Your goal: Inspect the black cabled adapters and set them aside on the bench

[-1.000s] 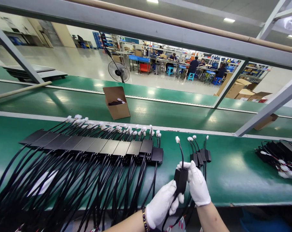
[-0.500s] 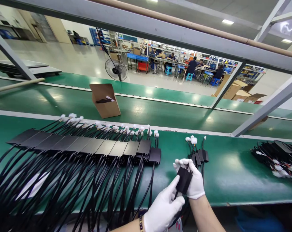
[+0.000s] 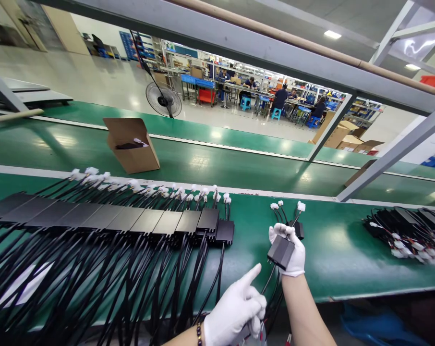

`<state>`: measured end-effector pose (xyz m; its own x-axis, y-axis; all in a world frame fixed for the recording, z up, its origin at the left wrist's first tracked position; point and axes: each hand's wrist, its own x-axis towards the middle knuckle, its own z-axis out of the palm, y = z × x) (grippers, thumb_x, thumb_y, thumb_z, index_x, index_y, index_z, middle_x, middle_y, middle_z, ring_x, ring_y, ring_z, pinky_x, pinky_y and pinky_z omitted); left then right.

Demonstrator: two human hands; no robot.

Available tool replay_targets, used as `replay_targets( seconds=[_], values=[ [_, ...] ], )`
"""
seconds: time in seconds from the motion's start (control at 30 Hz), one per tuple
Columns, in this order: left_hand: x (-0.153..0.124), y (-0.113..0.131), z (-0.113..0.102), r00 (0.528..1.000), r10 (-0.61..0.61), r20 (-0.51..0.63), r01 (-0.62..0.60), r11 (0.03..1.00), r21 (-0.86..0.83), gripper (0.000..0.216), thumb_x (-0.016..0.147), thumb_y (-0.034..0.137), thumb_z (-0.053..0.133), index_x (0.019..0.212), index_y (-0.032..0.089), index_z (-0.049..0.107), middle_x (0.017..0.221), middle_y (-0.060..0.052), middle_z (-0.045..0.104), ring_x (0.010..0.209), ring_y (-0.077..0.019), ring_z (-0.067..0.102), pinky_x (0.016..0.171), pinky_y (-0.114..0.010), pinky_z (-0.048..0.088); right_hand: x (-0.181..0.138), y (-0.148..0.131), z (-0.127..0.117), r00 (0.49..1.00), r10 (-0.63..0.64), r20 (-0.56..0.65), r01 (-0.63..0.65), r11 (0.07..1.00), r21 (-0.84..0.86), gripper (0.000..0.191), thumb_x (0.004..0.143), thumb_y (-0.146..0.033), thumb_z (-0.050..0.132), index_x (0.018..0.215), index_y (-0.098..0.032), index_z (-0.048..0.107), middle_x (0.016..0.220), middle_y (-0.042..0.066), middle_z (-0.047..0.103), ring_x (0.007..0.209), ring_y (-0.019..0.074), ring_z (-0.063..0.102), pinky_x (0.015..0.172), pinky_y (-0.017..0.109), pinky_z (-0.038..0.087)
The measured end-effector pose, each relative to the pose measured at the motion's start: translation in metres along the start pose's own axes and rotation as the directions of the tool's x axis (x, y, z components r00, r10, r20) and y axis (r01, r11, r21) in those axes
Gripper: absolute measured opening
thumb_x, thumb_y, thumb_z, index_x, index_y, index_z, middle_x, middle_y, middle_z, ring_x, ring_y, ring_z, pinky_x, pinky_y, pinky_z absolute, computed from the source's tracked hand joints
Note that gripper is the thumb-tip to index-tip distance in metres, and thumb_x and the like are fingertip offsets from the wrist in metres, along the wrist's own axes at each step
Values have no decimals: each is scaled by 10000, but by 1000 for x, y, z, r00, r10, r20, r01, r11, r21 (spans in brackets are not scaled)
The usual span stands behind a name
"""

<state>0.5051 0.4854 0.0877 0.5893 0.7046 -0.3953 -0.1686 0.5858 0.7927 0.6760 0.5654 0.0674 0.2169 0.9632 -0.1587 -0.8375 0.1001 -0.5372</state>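
A: What lies along the bench's (image 3: 347,250) left side?
B: A row of boxes (image 3: 131,218), overlapped, leads hanging over the near edge.
A: And the hands?
B: Left hand (image 3: 235,310) pinches a lead, forefinger out. Right hand (image 3: 287,247) grips a box (image 3: 280,251) near the front edge, beside three others (image 3: 296,228), probably for laying down.

A: Bright all round, ceiling strip lights (image 3: 332,34) glowing at one o'clock.

B: Glare patches on the green bench (image 3: 332,238) at three o'clock, and on the far floor (image 3: 95,81).

A: Wide-lens bending: the frame bars (image 3: 390,154) lean at the edges.

B: Foreground sharp; distant workers (image 3: 280,96) small, soft. Shadows faint.
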Motion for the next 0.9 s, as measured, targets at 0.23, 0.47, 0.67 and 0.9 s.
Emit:
replay_targets(
  seconds=[0.23,0.47,0.67,0.9],
  values=[
    [-14,26,6,986,162,-26,-163,986,-28,992,702,289,640,1467,158,22,580,69,573,400,-54,425,424,-184,346,3,16,-8,999,33,-13,-34,997,-71,129,735,-309,675,669,-238,589,767,-40,657,848,146,646,980,435,439],
    [-14,36,-13,973,228,-41,-232,957,-176,822,795,346,598,1444,130,142,639,18,608,362,-65,453,362,-186,353,9,15,-15,998,4,-57,-21,955,-296,186,744,-405,656,696,-229,627,812,2,684,741,179,644,787,403,530],
    [-8,45,-46,991,44,-124,-84,935,-344,633,768,240,598,1324,57,355,607,35,550,361,-39,366,337,-171,355,28,-1,-15,994,-92,-60,44,835,-549,185,751,-426,647,734,-244,675,766,4,697,717,193,646,653,322,512],
    [-27,18,-60,997,-42,-57,49,991,126,456,748,328,624,1115,86,502,531,31,570,323,-76,463,304,-170,376,49,7,31,981,-79,177,192,529,-826,309,768,-476,617,742,-181,707,824,62,710,793,222,628,747,335,466]
  ],
)
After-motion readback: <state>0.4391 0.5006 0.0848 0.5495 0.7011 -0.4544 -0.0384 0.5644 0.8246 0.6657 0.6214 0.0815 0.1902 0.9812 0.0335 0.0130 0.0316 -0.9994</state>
